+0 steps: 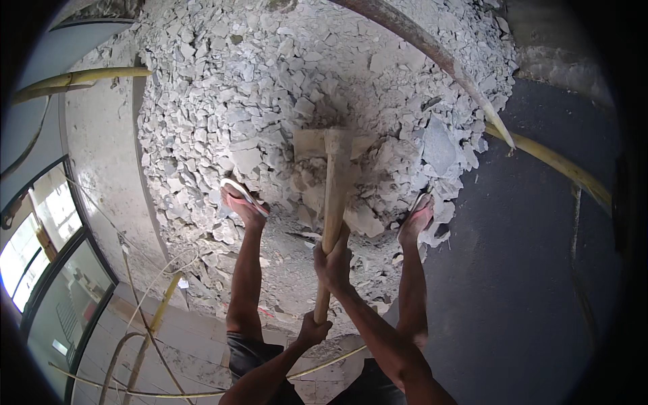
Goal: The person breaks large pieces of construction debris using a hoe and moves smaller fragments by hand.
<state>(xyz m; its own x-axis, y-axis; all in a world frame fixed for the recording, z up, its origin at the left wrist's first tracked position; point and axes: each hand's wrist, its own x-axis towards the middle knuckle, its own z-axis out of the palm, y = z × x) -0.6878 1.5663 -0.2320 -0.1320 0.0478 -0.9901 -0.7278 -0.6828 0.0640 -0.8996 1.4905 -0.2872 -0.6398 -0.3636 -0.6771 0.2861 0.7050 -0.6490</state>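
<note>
The hoe (335,191) extends forward from both hands (335,266), blade (310,144) farthest away.

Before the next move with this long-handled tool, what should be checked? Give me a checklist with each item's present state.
1. Two-handed grip: ok. The left hand wraps the lower end of the wooden handle, the right hand farther up.
2. Feet apart from the tool head: ok. It lies ahead, between the left foot and right foot.
3. Foot protection: not ok. Open sandals on broken rubble.
4. Hand protection: not ok. Both hands are bare.
5. Head firmly fixed to the handle: cannot tell. The joint is blurred.
6. Clearance from the curved pole at upper right: cannot tell. Its height is unclear.
</note>
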